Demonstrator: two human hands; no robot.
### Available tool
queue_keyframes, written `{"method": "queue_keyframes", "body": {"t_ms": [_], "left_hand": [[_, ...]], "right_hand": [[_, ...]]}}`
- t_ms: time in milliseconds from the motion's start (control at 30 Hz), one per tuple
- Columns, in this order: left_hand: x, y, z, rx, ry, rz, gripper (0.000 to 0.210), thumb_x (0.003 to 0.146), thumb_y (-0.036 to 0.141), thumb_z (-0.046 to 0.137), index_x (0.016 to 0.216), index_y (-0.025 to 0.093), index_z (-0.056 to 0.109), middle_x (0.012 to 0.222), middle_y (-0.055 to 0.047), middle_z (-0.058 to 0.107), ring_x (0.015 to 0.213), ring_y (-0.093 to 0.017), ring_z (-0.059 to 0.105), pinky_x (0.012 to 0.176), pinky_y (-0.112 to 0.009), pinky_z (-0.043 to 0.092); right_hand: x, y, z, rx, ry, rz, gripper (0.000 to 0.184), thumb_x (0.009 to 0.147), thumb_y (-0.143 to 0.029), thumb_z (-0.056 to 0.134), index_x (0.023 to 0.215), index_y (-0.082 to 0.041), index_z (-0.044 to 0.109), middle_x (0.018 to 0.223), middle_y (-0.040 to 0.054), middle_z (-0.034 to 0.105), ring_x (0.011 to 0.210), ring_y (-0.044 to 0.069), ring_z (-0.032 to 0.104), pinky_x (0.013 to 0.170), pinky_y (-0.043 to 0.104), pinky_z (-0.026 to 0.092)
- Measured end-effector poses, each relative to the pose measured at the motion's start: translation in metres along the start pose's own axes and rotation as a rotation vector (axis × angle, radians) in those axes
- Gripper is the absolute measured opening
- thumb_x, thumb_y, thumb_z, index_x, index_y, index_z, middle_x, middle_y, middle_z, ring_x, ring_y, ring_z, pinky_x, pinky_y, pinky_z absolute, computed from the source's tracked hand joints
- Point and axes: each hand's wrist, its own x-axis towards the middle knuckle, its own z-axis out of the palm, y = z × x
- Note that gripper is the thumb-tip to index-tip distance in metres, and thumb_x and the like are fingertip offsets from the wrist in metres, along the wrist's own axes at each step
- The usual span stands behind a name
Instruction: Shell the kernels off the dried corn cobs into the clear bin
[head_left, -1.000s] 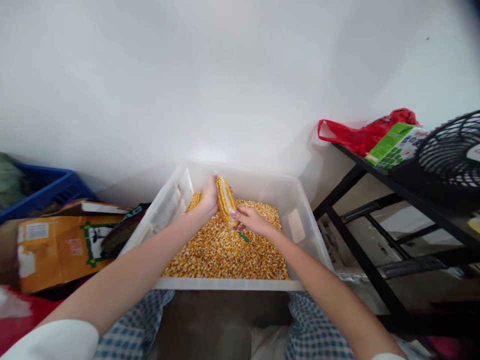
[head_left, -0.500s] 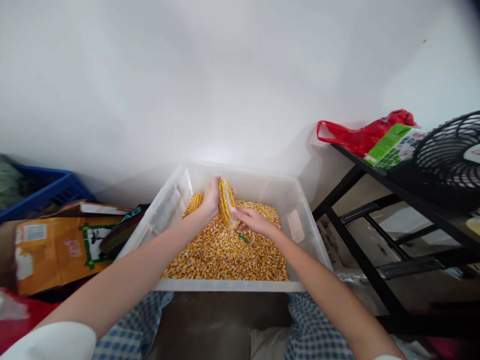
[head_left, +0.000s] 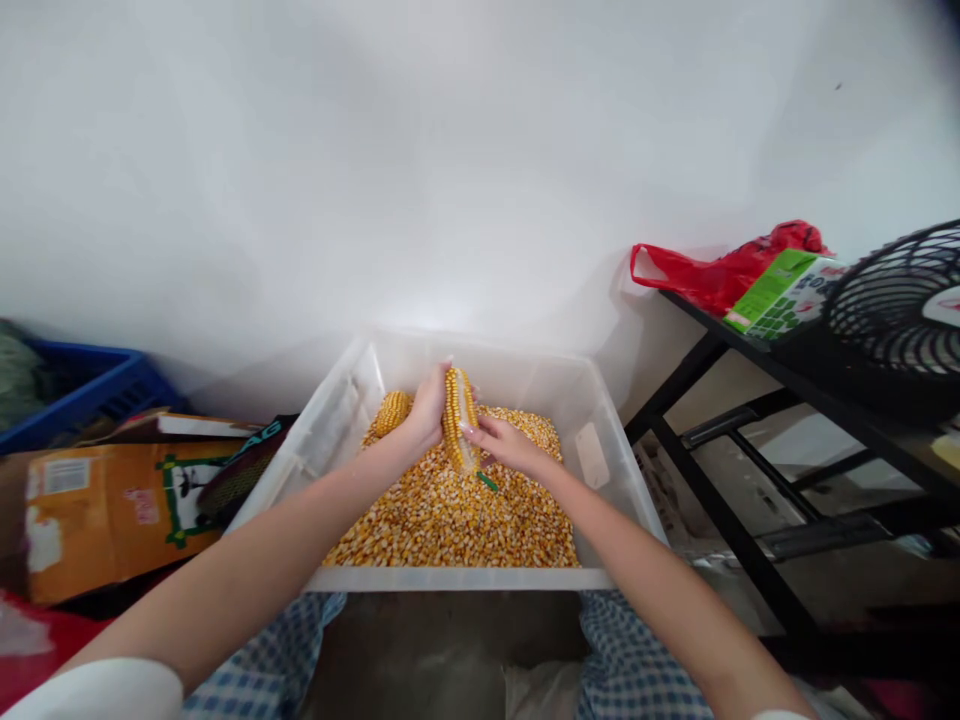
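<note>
A yellow corn cob (head_left: pixel 459 420) stands nearly upright between my hands, with a pale strip bare of kernels running down its front. My left hand (head_left: pixel 430 402) is wrapped round its left side. From the right, my right hand (head_left: pixel 504 440) grips the lower part, its thumb pressed on the bare strip; some of its fingers are hidden behind the cob. Below lie loose corn kernels (head_left: pixel 450 525) in a translucent plastic bin (head_left: pixel 457 578). A small green object (head_left: pixel 487 481) rests on the kernels under the cob. Another cob (head_left: pixel 393 411) lies at the bin's left side.
On the left are a blue crate (head_left: pixel 97 390) and an orange cardboard box (head_left: pixel 105 515). A black rack (head_left: pixel 720 500) at the right carries a red plastic bag (head_left: pixel 720 275), a green-white carton (head_left: pixel 784 295) and a black fan (head_left: pixel 900 300). A white wall (head_left: pixel 450 180) rises behind.
The cob and both hands sit slightly further right and lower in view, and the cob is a little more upright. Both hands keep hold of it; the view has shifted slightly.
</note>
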Motion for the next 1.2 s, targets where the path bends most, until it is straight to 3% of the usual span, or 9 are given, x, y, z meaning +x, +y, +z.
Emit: {"method": "queue_keyframes", "body": {"t_ms": [133,200,400,500,633,833,967,1133,1200], "left_hand": [[-0.003,-0.005,0.004,0.076,-0.094,-0.019,0.038,0.071,0.05,0.049,0.077,0.013,0.055,0.057,-0.004,0.06,0.054,-0.015,0.059,0.051,-0.024,0.048],[-0.004,-0.006,0.004,0.1,-0.116,-0.055,0.04,0.071,0.051,0.048,0.079,0.013,0.056,0.057,-0.005,0.061,0.054,-0.015,0.059,0.051,-0.025,0.048],[-0.003,0.0,0.004,0.135,-0.15,-0.102,0.045,0.073,0.053,0.043,0.081,0.011,0.056,0.06,-0.005,0.061,0.057,-0.016,0.059,0.054,-0.026,0.047],[-0.002,-0.005,0.004,0.22,-0.182,-0.057,0.047,0.072,0.054,0.044,0.084,0.011,0.057,0.063,-0.005,0.062,0.059,-0.016,0.059,0.057,-0.026,0.046],[0.0,-0.008,0.004,0.307,-0.344,-0.097,0.056,0.072,0.058,0.038,0.09,0.009,0.058,0.076,-0.008,0.064,0.069,-0.018,0.059,0.063,-0.028,0.045],[-0.004,0.008,-0.005,0.591,-0.515,-0.063,0.048,0.073,0.042,0.041,0.114,0.018,0.048,0.105,-0.005,0.058,0.097,-0.021,0.052,0.073,-0.028,0.042],[-0.016,0.012,-0.008,0.797,-0.713,-0.125,0.067,0.065,0.034,0.058,0.127,0.026,0.032,0.116,-0.006,0.05,0.1,-0.02,0.05,0.065,-0.023,0.043],[-0.02,0.006,-0.01,0.769,-0.666,-0.115,0.077,0.064,0.034,0.062,0.129,0.022,0.022,0.11,-0.011,0.051,0.087,-0.019,0.055,0.061,-0.026,0.046],[-0.017,0.001,-0.011,0.81,-0.644,-0.052,0.077,0.063,0.035,0.063,0.128,0.023,0.023,0.108,-0.009,0.051,0.085,-0.019,0.056,0.061,-0.027,0.047]], "right_hand": [[0.003,-0.002,0.004,-0.086,0.185,-0.133,0.052,0.069,-0.049,0.056,0.109,-0.017,0.049,0.099,0.005,0.057,0.088,0.017,0.054,0.078,0.03,0.045],[0.002,-0.001,0.003,-0.072,0.141,-0.138,0.051,0.069,-0.047,0.057,0.109,-0.016,0.049,0.098,0.0049,0.058,0.088,0.017,0.054,0.079,0.03,0.045],[-0.002,-0.003,-0.005,0.098,-0.05,0.016,0.051,0.072,-0.05,0.051,0.111,-0.019,0.046,0.095,0.0047,0.058,0.074,0.017,0.058,0.056,0.028,0.05],[-0.001,-0.006,-0.002,0.051,0.082,-0.046,0.053,0.07,-0.049,0.055,0.112,-0.02,0.046,0.1,0.0048,0.057,0.084,0.018,0.057,0.068,0.031,0.05],[0.003,-0.004,0.001,0.026,0.204,-0.169,0.051,0.066,-0.046,0.06,0.107,-0.017,0.05,0.104,0.0054,0.057,0.095,0.018,0.053,0.085,0.03,0.043],[0.007,0.004,-0.014,0.296,0.283,-0.006,0.048,0.072,-0.05,0.052,0.109,-0.019,0.047,0.097,0.0066,0.06,0.078,0.018,0.059,0.056,0.027,0.05],[0.007,0.005,-0.021,0.42,0.335,-0.031,0.042,0.073,-0.045,0.052,0.106,-0.019,0.046,0.096,0.0067,0.061,0.076,0.018,0.061,0.056,0.028,0.051],[0.008,0.005,-0.021,0.484,0.345,0.027,0.043,0.074,-0.04,0.052,0.11,-0.022,0.038,0.093,0.0053,0.062,0.063,0.015,0.061,0.052,0.028,0.051],[0.008,0.004,-0.022,0.448,0.342,0.021,0.041,0.074,-0.043,0.052,0.107,-0.022,0.041,0.098,0.0056,0.06,0.067,0.015,0.061,0.05,0.027,0.051]]}}
